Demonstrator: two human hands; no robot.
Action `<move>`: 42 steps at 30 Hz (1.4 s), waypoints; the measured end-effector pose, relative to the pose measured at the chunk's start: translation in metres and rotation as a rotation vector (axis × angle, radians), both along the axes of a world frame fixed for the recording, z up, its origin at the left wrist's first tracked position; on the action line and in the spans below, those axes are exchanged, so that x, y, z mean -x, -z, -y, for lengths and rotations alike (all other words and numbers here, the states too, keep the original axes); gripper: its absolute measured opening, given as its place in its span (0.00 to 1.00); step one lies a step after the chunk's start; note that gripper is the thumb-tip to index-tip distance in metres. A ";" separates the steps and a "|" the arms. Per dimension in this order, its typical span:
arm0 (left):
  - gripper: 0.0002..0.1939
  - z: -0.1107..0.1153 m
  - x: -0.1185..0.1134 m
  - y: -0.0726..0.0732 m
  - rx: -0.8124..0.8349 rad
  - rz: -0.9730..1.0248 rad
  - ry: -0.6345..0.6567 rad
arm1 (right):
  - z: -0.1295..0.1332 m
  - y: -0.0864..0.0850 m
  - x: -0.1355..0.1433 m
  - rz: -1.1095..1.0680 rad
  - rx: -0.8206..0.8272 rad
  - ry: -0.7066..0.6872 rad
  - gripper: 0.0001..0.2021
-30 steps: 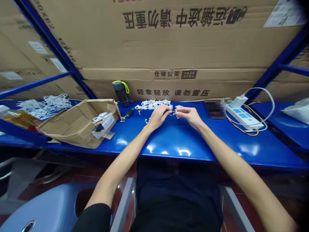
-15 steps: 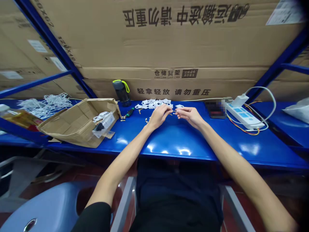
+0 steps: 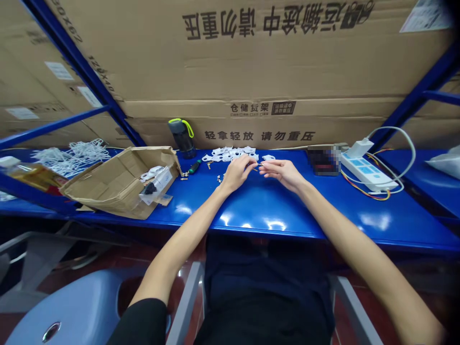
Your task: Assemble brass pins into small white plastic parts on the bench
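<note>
Above the blue table, my left hand and my right hand meet at their fingertips. Both are closed in a pinch, one at each end of a small thin piece that is too small to make out. Just behind my left hand lie several white plastic parts, with one more white part behind my right hand. Small metal bits are scattered beside my left hand. A green-and-black screwdriver lies farther left, near some brass pieces.
An open cardboard box holds white parts and a plastic bag. A dark bottle stands behind it, and white cords lie at far left. On the right are a blurred dark object and a power strip with cables.
The view has shifted very slightly. My hands keep the same pinch, with the right fingertips a little closer to the left ones.
</note>
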State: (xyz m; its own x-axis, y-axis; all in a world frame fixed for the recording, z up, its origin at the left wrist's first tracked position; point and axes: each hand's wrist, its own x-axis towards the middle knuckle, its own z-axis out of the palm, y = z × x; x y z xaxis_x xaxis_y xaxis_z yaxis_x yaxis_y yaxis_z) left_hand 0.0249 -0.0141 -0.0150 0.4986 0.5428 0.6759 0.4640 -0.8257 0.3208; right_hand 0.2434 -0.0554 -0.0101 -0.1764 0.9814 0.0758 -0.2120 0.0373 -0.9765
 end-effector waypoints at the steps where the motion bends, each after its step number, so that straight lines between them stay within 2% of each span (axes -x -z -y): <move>1: 0.15 0.000 0.000 0.000 0.006 0.009 0.001 | 0.001 -0.001 0.001 0.002 0.002 -0.003 0.21; 15: 0.16 -0.001 -0.004 0.005 0.099 0.144 0.080 | -0.001 -0.001 0.001 0.090 -0.080 0.101 0.25; 21: 0.17 -0.002 -0.005 0.007 0.151 0.152 0.060 | 0.000 -0.001 0.000 0.121 -0.098 0.113 0.26; 28: 0.18 0.000 -0.005 0.004 0.162 0.136 0.049 | -0.002 -0.002 0.001 0.299 -0.244 0.178 0.25; 33: 0.16 0.000 -0.006 0.005 0.178 0.157 0.044 | -0.004 -0.001 0.000 0.361 -0.283 0.194 0.25; 37: 0.15 0.000 -0.008 0.007 0.199 0.208 0.049 | -0.004 0.002 0.000 0.338 -0.297 0.224 0.22; 42: 0.15 0.003 -0.011 0.009 0.222 0.275 0.038 | -0.003 0.006 0.007 0.192 -0.270 0.265 0.21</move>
